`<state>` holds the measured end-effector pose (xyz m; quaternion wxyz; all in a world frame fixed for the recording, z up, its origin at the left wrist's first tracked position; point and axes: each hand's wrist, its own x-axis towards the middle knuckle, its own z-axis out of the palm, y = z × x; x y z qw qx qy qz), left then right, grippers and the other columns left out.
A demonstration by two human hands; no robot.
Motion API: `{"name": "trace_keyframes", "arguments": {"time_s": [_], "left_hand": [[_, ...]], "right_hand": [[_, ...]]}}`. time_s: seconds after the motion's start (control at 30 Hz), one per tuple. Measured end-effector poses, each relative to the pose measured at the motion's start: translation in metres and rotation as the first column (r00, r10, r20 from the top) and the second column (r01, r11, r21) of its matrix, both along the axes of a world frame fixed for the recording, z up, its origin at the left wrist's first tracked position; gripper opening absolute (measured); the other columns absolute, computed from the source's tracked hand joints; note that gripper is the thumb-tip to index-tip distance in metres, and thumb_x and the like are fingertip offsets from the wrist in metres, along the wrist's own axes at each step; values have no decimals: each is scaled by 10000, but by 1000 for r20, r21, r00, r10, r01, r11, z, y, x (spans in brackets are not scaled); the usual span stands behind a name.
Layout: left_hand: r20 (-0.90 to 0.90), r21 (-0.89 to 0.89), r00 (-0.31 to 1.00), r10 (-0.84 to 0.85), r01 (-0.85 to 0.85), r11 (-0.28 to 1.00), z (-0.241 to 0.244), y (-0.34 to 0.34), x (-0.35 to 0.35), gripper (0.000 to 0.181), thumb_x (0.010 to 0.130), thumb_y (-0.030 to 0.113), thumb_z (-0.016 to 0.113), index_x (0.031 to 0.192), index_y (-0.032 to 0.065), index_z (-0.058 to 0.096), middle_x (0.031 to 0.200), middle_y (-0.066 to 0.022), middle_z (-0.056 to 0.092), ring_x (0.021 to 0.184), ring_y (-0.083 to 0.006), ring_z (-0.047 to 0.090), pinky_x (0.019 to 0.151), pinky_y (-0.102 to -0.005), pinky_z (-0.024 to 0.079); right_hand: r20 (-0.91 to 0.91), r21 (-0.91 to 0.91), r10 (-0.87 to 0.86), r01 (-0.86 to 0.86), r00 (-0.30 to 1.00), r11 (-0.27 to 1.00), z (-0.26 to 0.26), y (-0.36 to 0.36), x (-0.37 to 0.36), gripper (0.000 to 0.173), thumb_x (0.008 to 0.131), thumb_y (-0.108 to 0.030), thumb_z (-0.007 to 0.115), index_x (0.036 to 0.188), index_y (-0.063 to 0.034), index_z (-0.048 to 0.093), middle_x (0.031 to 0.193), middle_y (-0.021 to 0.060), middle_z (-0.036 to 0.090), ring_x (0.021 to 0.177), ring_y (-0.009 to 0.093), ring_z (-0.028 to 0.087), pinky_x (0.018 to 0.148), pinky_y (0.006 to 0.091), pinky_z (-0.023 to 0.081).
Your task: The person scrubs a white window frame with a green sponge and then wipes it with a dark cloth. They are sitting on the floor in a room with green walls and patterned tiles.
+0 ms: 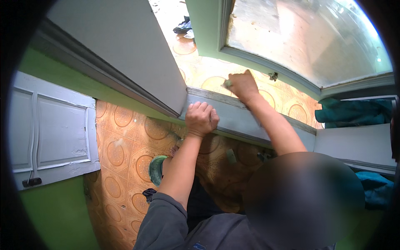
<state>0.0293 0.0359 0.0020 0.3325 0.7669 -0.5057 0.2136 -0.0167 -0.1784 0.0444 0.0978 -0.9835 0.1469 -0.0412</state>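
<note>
My left hand [201,118] rests with curled fingers on the pale window sill [237,114], near its corner with the grey-white frame side. Whether anything lies under its fingers cannot be told. My right hand [244,85] is raised beyond the sill's outer edge, its fingers closed around a small pale green thing [227,83] that is blurred and mostly hidden. Above and right of that hand stands an open green window sash with a dirty glass pane [281,40]. A small metal latch [273,76] sits on the sash's lower rail.
Below stand a green bucket [156,170] and a dark cloth [149,195] on the patterned tile floor [115,153]. At the left is a white panelled door [62,125]. A teal curtain [353,112] hangs at the right. A large blurred round area covers the lower right.
</note>
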Motion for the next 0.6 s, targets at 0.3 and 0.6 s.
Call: {"name": "trace_keyframes", "arguments": {"time_s": [0.3,0.6], "left_hand": [[16,24,1000,-12,11,1000,3,1,-2,235,861,199,500,663,84,555,667,-89,515,651,-285,525,640,-409,424],[37,10,999,-9,9,1000,2,-4,-1,259,874,194,492,644,86,545,663,-91,519,647,-288,530,635,-407,424]], "right_hand": [[-156,-18,-30,28,987,999,7,-48,-74,355,889,-437,674,873,-83,691,789,133,709,801,361,678,914,443,504],[-173,173,48,-17,984,985,12,-36,-109,439,879,-516,696,936,-82,665,870,174,710,875,380,686,785,464,538]]}}
